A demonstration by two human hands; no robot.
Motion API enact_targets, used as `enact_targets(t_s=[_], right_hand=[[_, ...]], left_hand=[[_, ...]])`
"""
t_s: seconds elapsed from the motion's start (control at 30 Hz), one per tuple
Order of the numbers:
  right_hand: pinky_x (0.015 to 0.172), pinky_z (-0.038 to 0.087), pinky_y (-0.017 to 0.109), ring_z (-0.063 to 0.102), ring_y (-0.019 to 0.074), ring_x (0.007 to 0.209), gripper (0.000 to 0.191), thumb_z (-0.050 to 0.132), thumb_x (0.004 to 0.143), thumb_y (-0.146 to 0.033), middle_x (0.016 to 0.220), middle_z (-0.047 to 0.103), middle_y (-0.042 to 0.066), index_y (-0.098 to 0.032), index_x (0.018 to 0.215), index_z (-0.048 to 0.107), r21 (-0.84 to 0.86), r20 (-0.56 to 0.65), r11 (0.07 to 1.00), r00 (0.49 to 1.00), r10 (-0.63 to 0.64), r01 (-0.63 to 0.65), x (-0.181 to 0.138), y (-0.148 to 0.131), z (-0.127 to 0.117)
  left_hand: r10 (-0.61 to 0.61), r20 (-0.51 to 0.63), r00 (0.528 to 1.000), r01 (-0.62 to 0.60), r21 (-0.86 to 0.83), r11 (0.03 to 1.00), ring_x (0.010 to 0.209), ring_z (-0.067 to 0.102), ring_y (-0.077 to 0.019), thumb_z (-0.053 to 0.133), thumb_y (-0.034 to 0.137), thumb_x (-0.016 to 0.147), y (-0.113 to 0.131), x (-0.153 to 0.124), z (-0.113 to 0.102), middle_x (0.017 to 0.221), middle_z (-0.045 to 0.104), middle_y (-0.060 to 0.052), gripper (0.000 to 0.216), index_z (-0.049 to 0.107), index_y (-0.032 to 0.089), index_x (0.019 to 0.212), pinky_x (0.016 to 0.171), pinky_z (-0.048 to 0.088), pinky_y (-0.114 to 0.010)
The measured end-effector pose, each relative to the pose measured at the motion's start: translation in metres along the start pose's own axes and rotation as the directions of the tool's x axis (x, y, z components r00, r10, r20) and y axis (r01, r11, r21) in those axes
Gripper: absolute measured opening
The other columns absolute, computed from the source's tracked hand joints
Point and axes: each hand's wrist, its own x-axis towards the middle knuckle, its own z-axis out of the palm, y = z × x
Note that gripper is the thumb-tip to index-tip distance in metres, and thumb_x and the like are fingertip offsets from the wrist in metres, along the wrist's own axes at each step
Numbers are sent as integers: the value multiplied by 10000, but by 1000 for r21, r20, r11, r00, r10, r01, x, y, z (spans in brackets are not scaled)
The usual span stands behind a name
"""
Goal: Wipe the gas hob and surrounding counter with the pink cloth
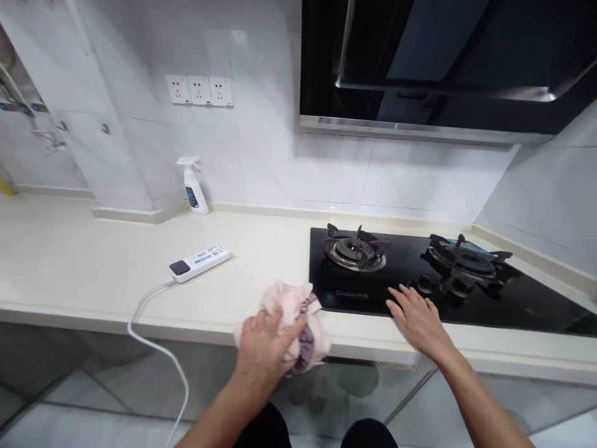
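My left hand point(263, 345) is closed on a crumpled pale pink cloth point(282, 298) with a purple patterned band. The cloth lies at the front edge of the cream countertop point(261, 249), and part of it hangs over that edge. Its upper right corner reaches the near left corner of the black glass gas stove point(396, 286). My right hand point(417, 317) lies flat at the stove's front edge, fingers spread and holding nothing. Just beyond its fingertips are the dark stove knobs point(426, 283).
Two burners rise from the stove, a left burner point(354, 249) and a right burner point(466, 258). A white power bank-like device point(205, 261) trails a white cable point(158, 345) over the counter edge. A spray bottle point(193, 186) stands by the wall. Overhead juts a black range hood point(420, 62).
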Motion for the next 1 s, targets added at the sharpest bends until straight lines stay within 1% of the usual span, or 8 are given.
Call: enact_targets(t_s=[0.13, 0.3, 0.47, 0.53, 0.67, 0.77, 0.9, 1.0], right_hand=[[1176, 318, 634, 438, 362, 1437, 574, 312, 1022, -529, 1501, 538, 148, -203, 1364, 637, 174, -75, 985, 997, -9, 22, 2, 4, -10], [1176, 377, 550, 507, 305, 1366, 468, 328, 1045, -535, 1436, 551, 115, -267, 1281, 630, 448, -302, 876, 953, -38, 177, -21, -30, -48], [1164, 406, 512, 442, 304, 1416, 626, 500, 1009, -593, 1546, 442, 97, -290, 1539, 364, 512, -324, 630, 810, -488, 584, -54, -123, -59], [1182, 348, 544, 398, 337, 1441, 815, 594, 962, -633, 1564, 440, 137, -224, 1591, 275, 417, -270, 641, 761, -590, 645, -56, -149, -54], [1151, 307, 561, 371, 374, 1445, 880, 726, 890, -605, 1575, 447, 153, -206, 1576, 344, 248, -169, 740, 780, -602, 625, -51, -166, -46], [1122, 295, 578, 383, 392, 1422, 778, 799, 842, -550, 1585, 444, 118, -271, 1495, 484, 168, -133, 786, 804, -579, 594, -52, -167, -47], [1101, 301, 560, 410, 378, 1388, 734, 832, 822, -496, 1569, 466, 108, -273, 1452, 529, 139, -135, 811, 822, -553, 568, -56, -172, -49], [1092, 307, 547, 423, 365, 1377, 706, 827, 828, -482, 1556, 481, 101, -273, 1438, 541, 129, -148, 815, 824, -547, 565, -57, -174, -48]], left_hand=[[-36, 17, 999, 37, -28, 999, 1006, 617, -362, 961, 532, 578, 65, 28, 2, 1227, 672, -121, 858, 633, 414, 1362, 774, 510, -486], [76, 54, 996, -74, -34, 997, 1097, 590, -347, 829, 450, 794, 87, 35, -3, 1332, 590, -128, 753, 518, 368, 1475, 820, 512, -477], [37, 6, 999, -33, -341, 939, 1263, 543, -335, 687, 264, 914, 70, 24, -15, 1437, 517, -187, 652, 434, 212, 1513, 992, 505, -490], [-22, -55, 998, -6, -471, 882, 1394, 465, -322, 659, 247, 933, 57, 5, -20, 1501, 458, -197, 598, 440, 181, 1486, 1112, 469, -471], [-267, -84, 960, 169, -588, 791, 1354, 527, -269, 565, 189, 980, 36, -81, -8, 1412, 547, -122, 337, 565, 262, 1309, 1126, 487, -464], [-332, 148, 932, 353, -582, 732, 989, 706, -198, 521, 223, 995, 34, -172, 31, 1072, 708, -66, 235, 655, 271, 1182, 901, 603, -336], [-417, 516, 748, 633, -366, 682, 1085, 716, -298, 618, 357, 895, 30, -266, 85, 1166, 727, -106, 386, 706, 273, 1261, 900, 617, -425], [-455, 701, 549, 724, -126, 679, 1198, 679, -365, 548, 368, 922, -4, -288, 98, 1332, 681, -139, 418, 700, 292, 1304, 835, 613, -492]])
